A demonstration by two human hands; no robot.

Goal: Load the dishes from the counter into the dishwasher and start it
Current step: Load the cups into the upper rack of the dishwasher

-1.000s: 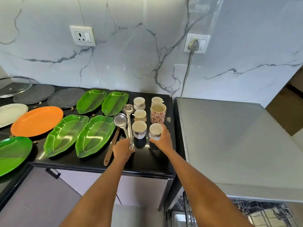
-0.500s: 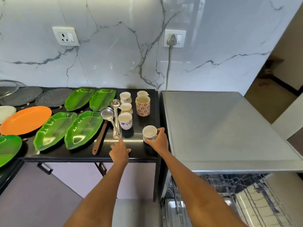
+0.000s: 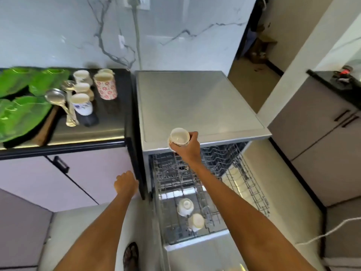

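My right hand (image 3: 188, 148) is shut on a small white cup (image 3: 179, 136), held in the air over the front edge of the dishwasher top (image 3: 195, 102). Below it the upper rack (image 3: 244, 178) is pulled out, with two white cups (image 3: 185, 206) upside down at its near left. My left hand (image 3: 126, 183) hangs loosely curled and holds nothing, beside the black counter's end panel. On the black counter (image 3: 109, 122) stand several cups, a red-flowered mug (image 3: 105, 88), two steel ladles (image 3: 58, 98) and green leaf plates (image 3: 21, 112).
A marble wall with a plugged socket (image 3: 137, 1) rises behind. Pale cabinet doors (image 3: 48, 178) sit under the counter. Grey cabinets (image 3: 322, 143) stand to the right, and a white cable (image 3: 332, 229) lies on the floor. My foot (image 3: 131, 255) shows below.
My right hand has lifted the cup off the counter and carried it right, over the dishwasher. My left hand has dropped from the counter edge. The view has swung right and down.
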